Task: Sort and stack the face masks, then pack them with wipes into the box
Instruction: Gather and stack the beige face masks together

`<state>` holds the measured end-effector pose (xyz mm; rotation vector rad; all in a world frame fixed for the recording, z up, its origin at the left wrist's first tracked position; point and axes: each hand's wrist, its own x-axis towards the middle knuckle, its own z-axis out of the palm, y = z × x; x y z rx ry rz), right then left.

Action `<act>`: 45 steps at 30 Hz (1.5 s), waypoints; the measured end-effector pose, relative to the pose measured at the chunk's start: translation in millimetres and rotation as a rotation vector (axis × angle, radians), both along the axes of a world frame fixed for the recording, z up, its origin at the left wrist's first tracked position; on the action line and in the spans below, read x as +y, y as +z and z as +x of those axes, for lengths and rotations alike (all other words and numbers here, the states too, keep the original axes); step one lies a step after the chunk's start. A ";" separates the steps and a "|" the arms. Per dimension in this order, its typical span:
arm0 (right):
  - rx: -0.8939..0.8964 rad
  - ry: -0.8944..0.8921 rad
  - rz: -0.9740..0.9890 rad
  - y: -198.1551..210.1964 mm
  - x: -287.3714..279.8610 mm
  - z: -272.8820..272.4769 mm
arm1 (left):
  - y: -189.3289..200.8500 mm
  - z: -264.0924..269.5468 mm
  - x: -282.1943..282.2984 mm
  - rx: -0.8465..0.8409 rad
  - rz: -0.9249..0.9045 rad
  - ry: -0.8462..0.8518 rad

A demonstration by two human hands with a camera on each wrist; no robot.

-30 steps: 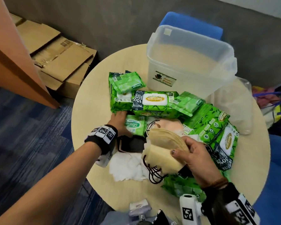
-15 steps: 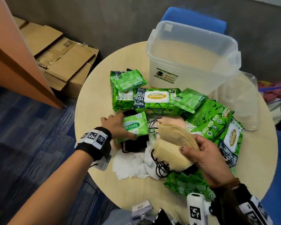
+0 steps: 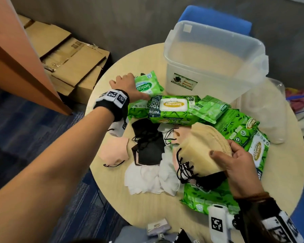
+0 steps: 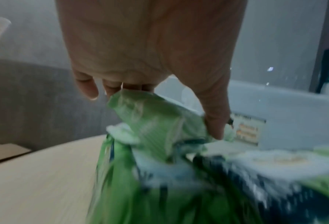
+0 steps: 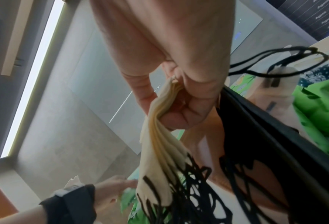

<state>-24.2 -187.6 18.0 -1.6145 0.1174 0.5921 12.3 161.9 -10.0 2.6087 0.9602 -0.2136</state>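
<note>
L hand [image 3: 128, 85] has carried the small wipes pack [image 3: 146, 84] off the mask pile to the table's far side by the box [image 3: 212, 67], fingers clamped on it, baring black masks [image 3: 147, 142] for sorting; R hand [image 3: 235, 163] pinches the beige mask stack [image 3: 200, 149].

Loose masks [image 3: 147, 146] and green wipes packs [image 3: 172, 109] before empty clear box [image 3: 214, 67].

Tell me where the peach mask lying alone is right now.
In the head view, the peach mask lies flat near the table's left edge, just left of the black masks, below the left wrist.
</note>
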 end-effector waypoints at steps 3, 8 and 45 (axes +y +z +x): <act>-0.011 -0.013 -0.010 -0.2 -3.1 3.2 | -20.7 0.7 -5.2 0.027 0.037 -0.001; -0.009 -0.032 -0.012 -2.1 -6.2 5.2 | -19.8 -13.4 -14.8 -0.134 0.101 -0.017; -0.139 0.600 -0.041 7.8 0.9 -26.6 | -64.4 -174.0 -78.6 -0.641 -1.481 0.542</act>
